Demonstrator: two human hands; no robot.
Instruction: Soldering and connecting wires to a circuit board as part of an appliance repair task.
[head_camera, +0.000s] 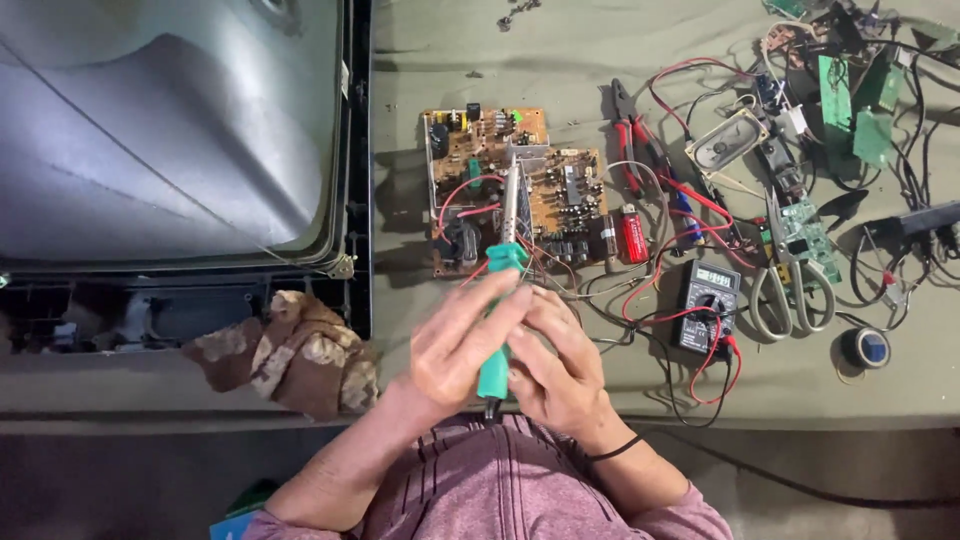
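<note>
Both hands (510, 345) grip soldering iron (500, 300) over circuit board (560, 195).

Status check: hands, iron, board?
Left hand and right hand both gripping green-handled soldering iron. Tip over brown circuit board. Red and white wires loop beside tip.

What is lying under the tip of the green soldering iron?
The brown circuit board lies under the metal tip of the soldering iron, with red wires and dark components around it. Both hands cover the iron's handle, and the exact contact point is too small to see.
</note>
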